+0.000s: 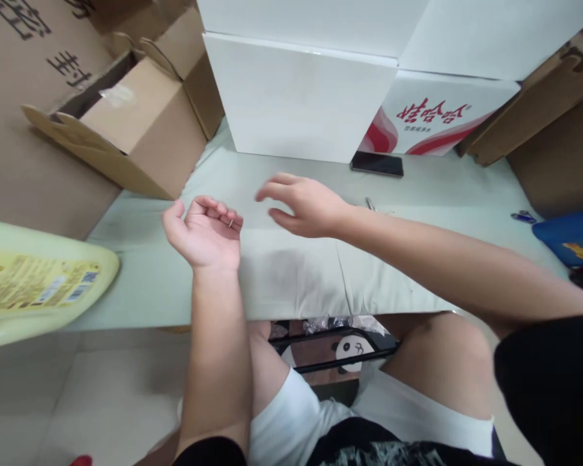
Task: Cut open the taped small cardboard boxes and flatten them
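On the left hand [206, 233], palm up, the fingers curl loosely with the thumb apart and a small silvery piece [230, 223] at one finger, worn or held I cannot tell; on the right hand [308, 206], slightly blurred, fingers and thumb stand apart. Past the right wrist, a small metal item [370, 204] lies on the cloth-covered counter [140, 259], with a dark phone [377, 164] farther back before a red-lettered box [432, 113], while a plain white box [296, 97] blocks the far side. Leftward are a cardboard box [165, 123] and a pale yellow bottle [43, 278]; rightward, a blue packet [573, 238].
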Tool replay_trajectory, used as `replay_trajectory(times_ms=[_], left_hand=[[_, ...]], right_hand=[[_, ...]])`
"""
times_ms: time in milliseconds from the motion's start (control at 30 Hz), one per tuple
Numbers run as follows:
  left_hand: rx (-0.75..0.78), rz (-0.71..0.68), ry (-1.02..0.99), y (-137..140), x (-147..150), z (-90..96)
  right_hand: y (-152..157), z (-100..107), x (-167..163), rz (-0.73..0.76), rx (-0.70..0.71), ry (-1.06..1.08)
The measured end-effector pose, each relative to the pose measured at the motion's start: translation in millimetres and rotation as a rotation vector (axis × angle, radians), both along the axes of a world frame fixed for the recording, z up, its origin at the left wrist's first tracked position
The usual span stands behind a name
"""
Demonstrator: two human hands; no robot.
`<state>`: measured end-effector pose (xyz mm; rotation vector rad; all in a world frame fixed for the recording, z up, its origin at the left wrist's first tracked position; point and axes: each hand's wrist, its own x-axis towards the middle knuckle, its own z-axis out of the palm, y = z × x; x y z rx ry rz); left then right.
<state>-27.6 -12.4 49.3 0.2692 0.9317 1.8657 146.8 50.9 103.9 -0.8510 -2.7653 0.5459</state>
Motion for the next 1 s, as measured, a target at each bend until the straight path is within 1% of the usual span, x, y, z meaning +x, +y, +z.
replay_trajectory(times_ms=[67,133,200,267,333,400,433,467,500,533,567,633,667,733,767,800,867,900,933,1000], left_hand=[[0.037,0.058,-0.051,1,-6,1.9],[0.056,0.124,-0.11,1,-10,5.3],[0.048,0.185,-0.145,0,-13,7.9],[0.039,0.207,-0.125,-1,-15,8.3],[0.047,0.208,-0.076,-3,-17,7.1],[0.043,0.221,-0.043,-6,-19,6.6],[0.033,0.248,-0.031,-7,-20,7.1],[0.03,0.298,-0.015,-9,-22,8.3],[0.042,0.371,0.01,-11,-24,9.9],[0.075,0.461,0.049,-13,-26,11.9],[0.127,0.564,0.1,-15,-28,14.1],[0.257,0.764,0.21,-18,-33,18.2],[0.302,0.841,0.256,-20,-34,19.7],[0.31,0.941,0.332,-21,-33,21.5],[0.287,0.938,0.381,-21,-30,21.5],[0.261,0.89,0.445,-20,-26,21.1],[0.253,0.716,0.635,-18,-14,19.0],[0.281,0.615,0.75,-16,-6,17.6],[0.317,0.523,0.852,-14,1,16.1],[0.357,0.393,0.96,-11,15,13.3]], right_hand=[[2,15,-56,0.092,0.017,0.022],[7,27,-111,0.144,0.028,0.057],[16,31,-161,0.116,0.03,0.075],[29,23,-203,0.125,0.027,0.119],[45,5,-235,0.113,0.018,0.121],[61,-18,-251,0.084,0.026,0.134],[69,-28,-251,0.068,0.027,0.178],[75,-37,-245,0.052,0.014,0.242],[79,-42,-231,0.059,-0.014,0.327],[81,-44,-210,0.044,-0.048,0.429],[79,-43,-183,0.083,-0.101,0.462],[66,-33,-114,0.095,-0.174,0.573],[55,-26,-75,0.081,-0.211,0.598],[29,-15,-2,-0.074,-0.185,0.647],[15,-13,30,-0.173,-0.154,0.673],[2,-13,58,-0.264,-0.117,0.712],[-20,-21,98,-0.395,-0.086,0.742],[-28,-27,112,-0.418,-0.086,0.764],[-36,-33,121,-0.409,-0.096,0.796],[-47,-43,132,-0.352,-0.101,0.893]])
